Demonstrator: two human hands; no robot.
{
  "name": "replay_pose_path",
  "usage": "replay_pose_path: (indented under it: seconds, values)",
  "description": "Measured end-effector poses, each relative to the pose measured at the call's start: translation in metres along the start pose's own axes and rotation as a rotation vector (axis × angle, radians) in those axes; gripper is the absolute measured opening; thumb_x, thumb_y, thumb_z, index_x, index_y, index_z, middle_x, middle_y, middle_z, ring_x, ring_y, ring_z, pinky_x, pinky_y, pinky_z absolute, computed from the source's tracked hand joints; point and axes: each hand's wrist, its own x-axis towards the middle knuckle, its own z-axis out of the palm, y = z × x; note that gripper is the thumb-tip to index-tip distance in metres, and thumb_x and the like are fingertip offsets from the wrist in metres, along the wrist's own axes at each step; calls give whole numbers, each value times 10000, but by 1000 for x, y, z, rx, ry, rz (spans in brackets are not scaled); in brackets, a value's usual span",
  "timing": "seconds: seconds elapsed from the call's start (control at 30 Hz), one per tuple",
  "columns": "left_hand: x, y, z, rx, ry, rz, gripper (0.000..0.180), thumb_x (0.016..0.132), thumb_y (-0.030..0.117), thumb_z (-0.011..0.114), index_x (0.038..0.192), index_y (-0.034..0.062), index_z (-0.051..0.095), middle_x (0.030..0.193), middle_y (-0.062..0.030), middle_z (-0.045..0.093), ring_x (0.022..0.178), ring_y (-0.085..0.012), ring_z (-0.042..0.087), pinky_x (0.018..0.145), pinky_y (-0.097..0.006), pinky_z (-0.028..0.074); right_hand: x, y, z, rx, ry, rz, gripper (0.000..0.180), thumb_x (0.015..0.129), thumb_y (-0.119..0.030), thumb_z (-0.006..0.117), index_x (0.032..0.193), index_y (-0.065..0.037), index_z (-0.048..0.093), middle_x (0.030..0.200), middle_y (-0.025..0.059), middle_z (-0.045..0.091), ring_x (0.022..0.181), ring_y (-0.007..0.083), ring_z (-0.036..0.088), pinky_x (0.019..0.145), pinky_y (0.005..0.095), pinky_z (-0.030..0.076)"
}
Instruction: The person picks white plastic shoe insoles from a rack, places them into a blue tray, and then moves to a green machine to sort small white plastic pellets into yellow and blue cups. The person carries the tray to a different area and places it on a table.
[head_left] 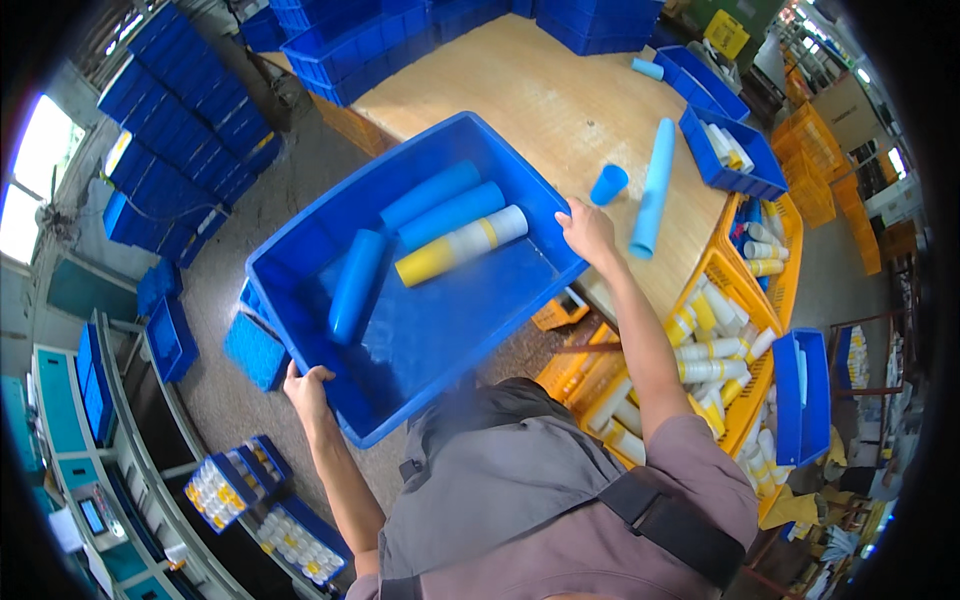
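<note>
A large blue plastic bin [470, 320] is held tilted in front of me, partly over the wooden table's near corner. My left hand [308, 392] is closed on its near-left rim, and my right hand [588, 235] grips the right rim with the thumb on top. Inside lie two blue tubes side by side, the farther one [430, 195] and the nearer one [450, 216]. A third blue tube [356, 287] rests at the left, and a yellow-and-white tube [462, 246] lies nearest my right hand. Most of my fingers are hidden under the rim.
On the wooden table [500, 75] are a long light-blue tube [653, 190] and a short blue tube [608, 184]. Yellow crates [765, 310] full of white-and-yellow tubes stand at my right. Stacked blue bins [180, 120] rise at far left, near a workbench [150, 440].
</note>
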Motion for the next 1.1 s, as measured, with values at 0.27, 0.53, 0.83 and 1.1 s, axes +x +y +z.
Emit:
replay_pose_path:
  seconds: [0.27,0.53,0.83,1.1]
  values:
    - [167,5,158,-67,-65,-123,461,651,-96,552,1110,-55,571,813,-62,598,654,-154,544,572,-268,432,202,-52,66,-352,211,-517,357,886,-182,627,1218,-55,604,1306,133,573,1247,323,505,959,468,443]
    - [263,56,292,15,-187,-47,494,731,-11,608,1212,-36,503,949,-121,618,833,-214,610,750,-333,500,352,-53,149,-404,-355,-588,789,636,-224,867,1338,-100,530,1274,69,563,1203,268,522,987,449,421]
    - [298,79,415,294,-439,-32,983,687,352,787,1407,-104,297,1366,-336,429,1302,-485,399,1098,-516,362,463,1,81,-250,-167,-742,769,568,-192,865,1280,-126,581,1146,106,643,1097,302,593,950,437,441]
    - [343,71,459,429,-1041,176,819,771,566,721,1252,-74,546,1078,-318,655,1023,-442,643,914,-445,511,507,98,-52,-704,378,122,408,763,-260,776,1115,-86,666,959,175,691,818,335,672,722,433,536]
